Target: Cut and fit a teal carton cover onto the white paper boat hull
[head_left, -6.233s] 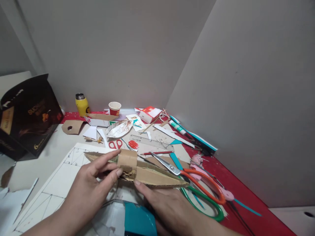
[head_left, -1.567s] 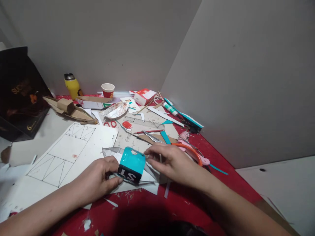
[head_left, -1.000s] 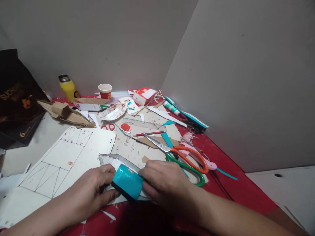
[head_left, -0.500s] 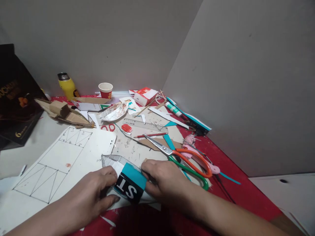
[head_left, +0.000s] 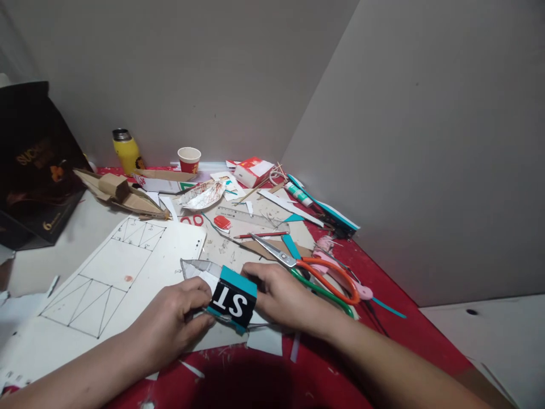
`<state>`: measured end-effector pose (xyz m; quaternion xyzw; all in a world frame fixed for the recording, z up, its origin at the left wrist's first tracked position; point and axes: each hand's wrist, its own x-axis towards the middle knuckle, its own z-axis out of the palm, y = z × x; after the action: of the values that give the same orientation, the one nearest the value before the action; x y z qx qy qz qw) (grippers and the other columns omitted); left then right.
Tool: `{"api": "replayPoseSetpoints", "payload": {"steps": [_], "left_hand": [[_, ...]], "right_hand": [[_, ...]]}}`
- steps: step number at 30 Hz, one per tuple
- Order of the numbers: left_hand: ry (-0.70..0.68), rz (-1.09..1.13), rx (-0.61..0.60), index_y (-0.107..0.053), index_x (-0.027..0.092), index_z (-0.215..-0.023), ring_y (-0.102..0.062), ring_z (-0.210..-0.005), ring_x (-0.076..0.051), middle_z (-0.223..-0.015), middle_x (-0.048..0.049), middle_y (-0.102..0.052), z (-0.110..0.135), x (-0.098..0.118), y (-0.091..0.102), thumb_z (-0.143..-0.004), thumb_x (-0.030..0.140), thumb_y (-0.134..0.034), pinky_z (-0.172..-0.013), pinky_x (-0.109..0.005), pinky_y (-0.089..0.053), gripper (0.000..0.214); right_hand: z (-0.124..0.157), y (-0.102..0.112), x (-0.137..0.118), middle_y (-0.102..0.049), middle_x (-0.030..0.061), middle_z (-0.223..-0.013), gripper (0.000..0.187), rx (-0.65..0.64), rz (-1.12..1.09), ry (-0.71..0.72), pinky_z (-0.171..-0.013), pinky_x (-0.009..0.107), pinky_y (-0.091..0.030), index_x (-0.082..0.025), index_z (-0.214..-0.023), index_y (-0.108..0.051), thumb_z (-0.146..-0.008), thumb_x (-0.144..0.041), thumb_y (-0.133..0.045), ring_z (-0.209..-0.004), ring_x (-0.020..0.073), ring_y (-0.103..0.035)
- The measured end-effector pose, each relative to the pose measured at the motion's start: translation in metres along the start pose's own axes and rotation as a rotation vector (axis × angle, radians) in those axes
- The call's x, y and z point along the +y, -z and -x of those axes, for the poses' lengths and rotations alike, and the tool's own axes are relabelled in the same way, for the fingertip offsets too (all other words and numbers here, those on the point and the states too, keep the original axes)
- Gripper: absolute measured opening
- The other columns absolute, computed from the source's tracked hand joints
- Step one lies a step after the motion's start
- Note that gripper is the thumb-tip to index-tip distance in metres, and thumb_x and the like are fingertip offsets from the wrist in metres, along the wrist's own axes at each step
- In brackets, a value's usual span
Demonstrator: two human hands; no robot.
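Observation:
Between my two hands is a small cardboard boat (head_left: 200, 268) with a pointed grey-white end. A black and teal box-like piece (head_left: 232, 295) marked "ST" sits over its middle. My left hand (head_left: 183, 312) pinches the boat's left side, thumb below and fingers above. My right hand (head_left: 272, 292) is closed round the right end, its fingertips partly hidden behind the teal edge. Large scissors (head_left: 298, 261) with one orange and one green handle lie just beyond my right hand. Under the left arm, a paper sheet (head_left: 140, 267) bears drawn trusses.
Other model boats stand at the back: a brown cardboard one (head_left: 121, 196) and a silvery one (head_left: 202, 194). Behind are a yellow bottle (head_left: 126, 154) and a paper cup (head_left: 189, 161). A ruler (head_left: 251, 217), a red pencil (head_left: 261, 234) and a glue tube (head_left: 299, 192) lie among scraps. A dark box (head_left: 38, 165) stands left.
The black and teal piece has tipped so its lettered face shows more fully. Both hands still hold the boat, slightly higher in view. The camera view has shifted a little.

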<state>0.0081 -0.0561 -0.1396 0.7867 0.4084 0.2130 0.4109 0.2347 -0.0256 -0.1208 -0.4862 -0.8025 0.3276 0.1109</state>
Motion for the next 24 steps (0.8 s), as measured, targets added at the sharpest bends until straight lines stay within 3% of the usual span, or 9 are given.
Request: {"api": "replayPoseSetpoints", "payload": {"steps": [8, 24], "left_hand": [[0.005, 0.008, 0.02, -0.072, 0.018, -0.083, -0.056, -0.07, -0.014, -0.079, -0.0011, -0.062, -0.007, -0.001, 0.007, -0.083, 0.014, -0.059, -0.063, -0.024, -0.042, 0.014], [-0.022, 0.039, 0.104, -0.068, 0.018, -0.077, -0.059, -0.077, -0.016, -0.079, -0.0009, -0.063, -0.004, -0.008, -0.003, -0.079, 0.012, -0.06, -0.072, -0.028, -0.043, 0.01]], "right_hand": [[-0.004, -0.008, 0.008, -0.062, -0.001, -0.068, 0.008, 0.078, -0.014, 0.009, -0.058, 0.023, -0.035, -0.018, -0.074, -0.061, -0.08, -0.014, -0.057, -0.064, 0.0141, -0.053], [-0.005, -0.009, -0.002, -0.066, 0.0029, -0.074, 0.014, 0.116, 0.174, 0.015, -0.059, 0.024, -0.035, -0.018, -0.076, -0.061, -0.076, -0.006, -0.053, -0.068, 0.0164, -0.057]]}}
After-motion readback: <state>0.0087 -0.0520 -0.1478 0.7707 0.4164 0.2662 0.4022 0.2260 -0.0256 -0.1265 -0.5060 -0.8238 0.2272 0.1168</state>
